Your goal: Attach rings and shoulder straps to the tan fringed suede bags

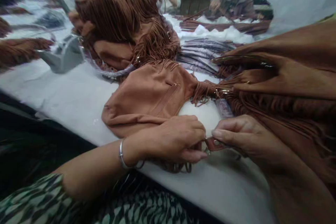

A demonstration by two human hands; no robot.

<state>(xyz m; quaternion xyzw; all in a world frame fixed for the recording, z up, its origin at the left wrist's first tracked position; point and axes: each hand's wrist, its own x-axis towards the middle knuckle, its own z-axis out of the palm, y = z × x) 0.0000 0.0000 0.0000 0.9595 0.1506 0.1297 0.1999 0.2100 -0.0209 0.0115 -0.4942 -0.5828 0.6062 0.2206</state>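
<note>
A brown suede-like bag with a slanted zip pocket lies on the white table, just beyond my left hand. That hand is closed, its fingers curled at the metal fitting by the end of a brown strap. My right hand pinches this strap between thumb and fingers, close to a round metal stud. Under my left palm some brown loops show; what they belong to is hidden. Fringe and a metal clasp lie beyond my right hand.
A co-worker's hand rests on fringed brown material at the right. Behind the bag stands a heap of fringed bags, with a grey tape dispenser-like object beside it. Other people stand or sit across the table.
</note>
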